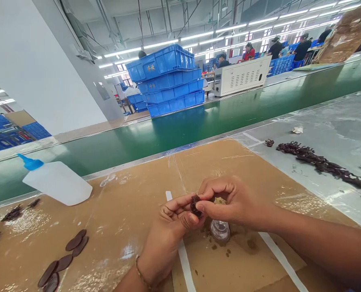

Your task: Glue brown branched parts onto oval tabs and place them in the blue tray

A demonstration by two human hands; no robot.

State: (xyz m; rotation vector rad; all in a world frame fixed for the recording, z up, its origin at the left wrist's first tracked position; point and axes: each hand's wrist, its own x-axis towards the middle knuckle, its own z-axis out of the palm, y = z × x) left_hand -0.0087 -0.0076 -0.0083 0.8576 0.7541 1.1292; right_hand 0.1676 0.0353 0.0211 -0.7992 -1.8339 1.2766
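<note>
nearest me: my left hand [168, 235], bracelet at the wrist, thumb and fingertips pinched on a small dark piece [195, 204]. my right hand [229, 202] meets it from the other side, thumb and forefinger pressed on the same piece, other fingers curled over. the piece sits between both hands, just above the cardboard [122, 219].

directly under the hands: a small clear cap [220, 230] on the cardboard, brown specks around it. white tape strip [183, 259] runs beneath my left hand.

left, near edge: a row of flat dark ovals [64, 261]. further left, small dark clumps [12, 213].

beyond those: white squeeze bottle [57, 182], blue nozzle, lying on its side.

right, on the grey table [335, 129]: a long line of dark bits [320, 164].

past the cardboard: green belt [198, 125], running across.

far side: stacked blue crates [168, 81], a white vented box [241, 75]. people at work well behind.
</note>
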